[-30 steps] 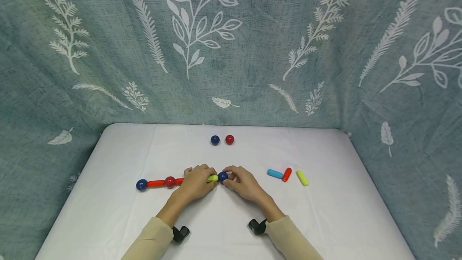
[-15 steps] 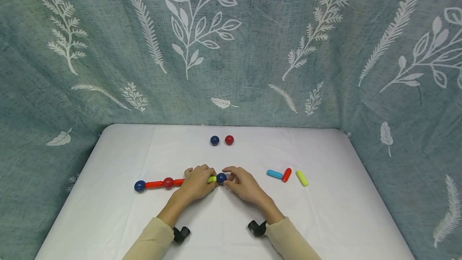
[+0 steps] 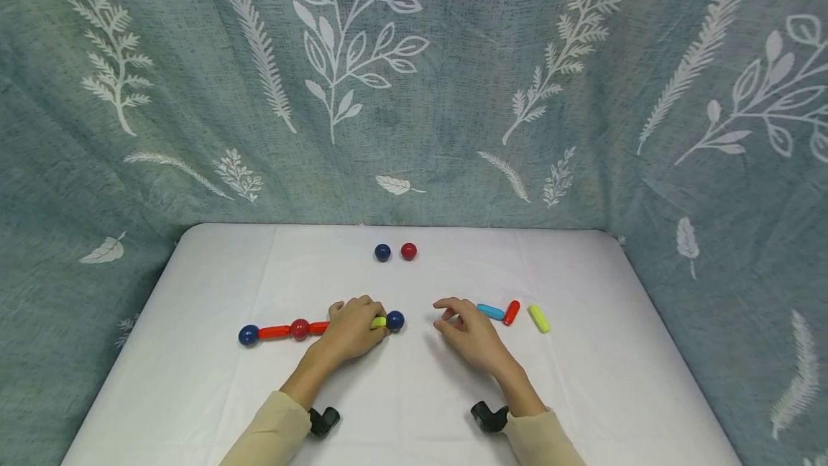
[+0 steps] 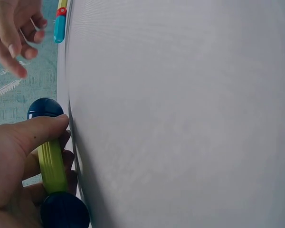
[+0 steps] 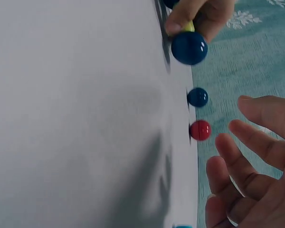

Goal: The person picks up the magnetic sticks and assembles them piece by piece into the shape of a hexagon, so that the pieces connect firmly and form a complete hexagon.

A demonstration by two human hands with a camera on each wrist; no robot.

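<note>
A line of shiny balls and short rods joined end to end runs from a blue ball [image 3: 249, 335] through a red rod [image 3: 274, 332] and a red ball [image 3: 300, 329] to another red rod [image 3: 319, 328], then under my left hand [image 3: 354, 326]. That hand grips the yellow-green rod [image 4: 52, 166], thumb on one side and fingers on the other. Blue balls cap both ends of this rod, the right-hand one [image 3: 394, 320] in plain sight. My right hand [image 3: 475, 333], fingers loosely bent and holding nothing, hovers right of the line, beside a light blue rod [image 3: 490, 311].
Toward the back of the white table [image 3: 310, 416] lie a loose blue ball [image 3: 382, 252] and a red ball [image 3: 409, 252]. On the right are a red rod [image 3: 512, 312] and a yellow-green rod [image 3: 539, 318]. A patterned green cloth [image 3: 453, 92] hangs behind.
My right hand has come away from the blue ball at the line's right end and moved right. The line has shifted slightly left, with my left hand still gripping it.
</note>
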